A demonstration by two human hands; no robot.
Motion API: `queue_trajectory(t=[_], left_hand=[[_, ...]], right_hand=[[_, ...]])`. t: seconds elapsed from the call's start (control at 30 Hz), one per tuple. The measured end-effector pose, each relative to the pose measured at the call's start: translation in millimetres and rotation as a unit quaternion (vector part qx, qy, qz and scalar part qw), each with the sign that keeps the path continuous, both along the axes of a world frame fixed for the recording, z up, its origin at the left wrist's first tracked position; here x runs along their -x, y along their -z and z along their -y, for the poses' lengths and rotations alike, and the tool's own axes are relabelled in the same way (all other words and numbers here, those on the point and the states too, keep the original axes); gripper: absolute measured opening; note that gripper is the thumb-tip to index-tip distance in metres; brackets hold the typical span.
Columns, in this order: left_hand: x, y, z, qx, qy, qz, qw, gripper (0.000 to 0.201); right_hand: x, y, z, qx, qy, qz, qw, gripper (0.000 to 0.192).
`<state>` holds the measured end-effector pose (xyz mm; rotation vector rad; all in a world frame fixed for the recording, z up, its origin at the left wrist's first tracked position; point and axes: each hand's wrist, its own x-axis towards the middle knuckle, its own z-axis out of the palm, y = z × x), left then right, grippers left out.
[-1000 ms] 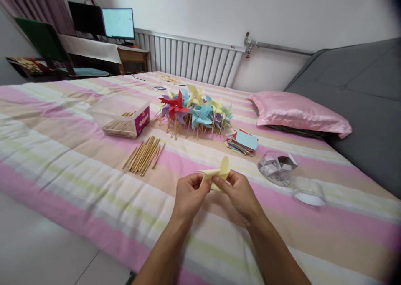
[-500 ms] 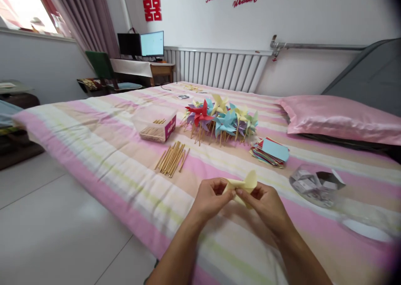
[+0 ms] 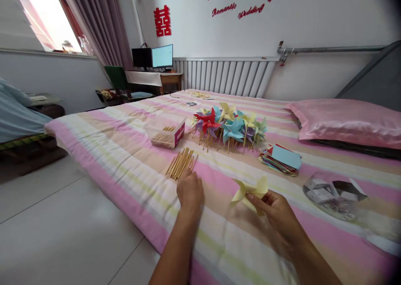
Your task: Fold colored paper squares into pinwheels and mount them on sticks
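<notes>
Left hand point(image 3: 190, 189): off the yellow pinwheel head point(image 3: 241, 193) since the earlier frame, where both hands had it; now left at the loose golden-brown sticks point(image 3: 180, 164). Fingers curled down at the near right end of the bundle. Can't tell if one is pinched yet.
Right hand point(image 3: 277, 214): has the head alone, thumb on top near the centre, fingers tucked behind at the right side. Firm pinch by the look of it.
Yellow pinwheel head: near side of the striped bedspread point(image 3: 119, 151), right of the sticks, well apart from them. Blades curled; no stick visible on it.
Clear box point(image 3: 179, 134): just beyond the bundle, slightly left, purple label, thin sticks inside.
Pinwheel cluster point(image 3: 232, 128): far of both hands, right of the box; mixed colours, on sticks.
Paper stack point(image 3: 285, 156): right of the cluster, blue sheet on top.
Step in hand: reads as stick pickup, head parked in the right hand.
Next move: calls for singling out one stick without dragging its neighbours, while the right pinch keeps the folds together.
</notes>
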<state>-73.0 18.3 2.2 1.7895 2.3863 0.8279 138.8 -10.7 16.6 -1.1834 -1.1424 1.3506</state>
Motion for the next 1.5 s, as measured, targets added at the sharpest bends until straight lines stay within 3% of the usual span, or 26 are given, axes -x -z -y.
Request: queue_trajectory(t=[0.33, 0.8, 0.9, 1.03, 1.1, 1.2, 1.3, 1.4, 1.5], left_hand=[[-1.9, 7.9, -4.2, 0.056, -0.001, -0.052, 0.997, 0.023], [-3.8, -9.3, 2.0, 0.089, -0.028, -0.030, 0.995, 0.031], [-4.6, -9.4, 2.7, 0.067, -0.029, -0.013, 0.997, 0.031], [-10.3, -13.6, 8.1, -0.014, 0.016, 0.049, 0.999, 0.030], [-13.8, -17.6, 11.1, -0.020, 0.064, 0.084, 0.994, 0.026], [-16.8, -21.9, 13.0, 0.067, 0.148, 0.099, 0.982, 0.024], [-16.7, -22.7, 11.5, 0.141, 0.149, 0.043, 0.978, 0.022], [-17.3, -21.4, 8.7, 0.090, 0.098, -0.018, 0.991, 0.032], [-21.7, -17.3, 6.6, 0.021, 0.123, -0.019, 0.992, 0.031]], right_hand=[[-1.6, 4.7, -2.7, 0.013, 0.003, -0.002, 1.000, 0.035], [-2.2, 6.0, -4.4, 0.027, -0.014, 0.000, 1.000, 0.041], [-3.9, 8.4, -5.7, 0.024, -0.014, 0.004, 1.000, 0.042], [-11.8, 4.4, -7.9, 0.026, 0.001, -0.021, 0.999, 0.040], [-19.1, -0.5, -9.8, 0.025, 0.026, -0.046, 0.998, 0.036], [-32.2, -6.7, -13.8, 0.019, 0.060, -0.081, 0.995, 0.032], [-44.4, -7.8, -19.2, 0.019, 0.049, -0.133, 0.990, 0.028], [-52.2, -5.2, -23.8, 0.024, 0.033, -0.178, 0.983, 0.020], [-55.1, -3.2, -25.8, 0.024, 0.028, -0.210, 0.977, 0.019]])
